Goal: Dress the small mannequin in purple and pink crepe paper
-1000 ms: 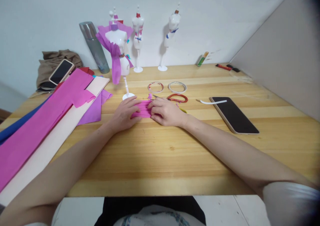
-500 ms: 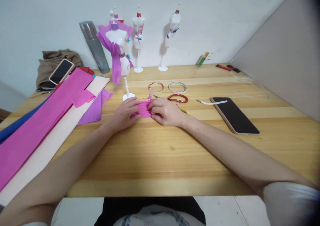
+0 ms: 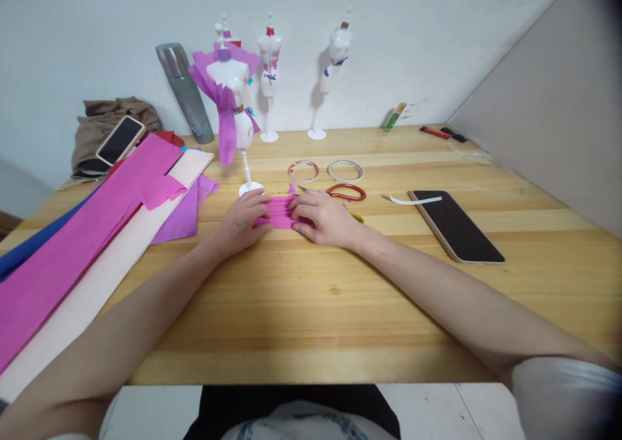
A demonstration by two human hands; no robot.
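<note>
Fingers (image 3: 260,200) of the left hand (image 3: 240,223) and right hand (image 3: 328,220) grasp opposite ends of a small pleated pink piece (image 3: 280,213), low on the counter (image 3: 291,297); both ends and several fingertips are hidden. Nearest of all, a dark garment (image 3: 218,407) and a patterned top (image 3: 301,420) are cut off by the lower edge. To the left, long pink (image 3: 87,232), cream (image 3: 114,258) and blue (image 3: 43,232) sheets run out of view, purple sheets (image 3: 182,218) partly covered beneath. Red-handled scissors (image 3: 362,195) lie just beyond the right hand, which partly hides a yellow loop (image 3: 358,218); whether it belongs to them is unclear. At right, a curved white strip (image 3: 418,201) overlaps a dark-screened smartphone (image 3: 457,229). Farther back are two tape rolls (image 3: 361,168), one patterned red, one pale. A purple-draped mannequin (image 3: 226,74) stands behind the left hand, mostly hiding another (image 3: 234,41); two more mannequins (image 3: 339,48) stand near the wall (image 3: 408,25). A tilted bottle (image 3: 184,93) leans there too, its base beside brown fabric (image 3: 116,113) and a second phone (image 3: 119,140). Print on a small green-and-orange tube (image 3: 395,116) is unreadable.
</note>
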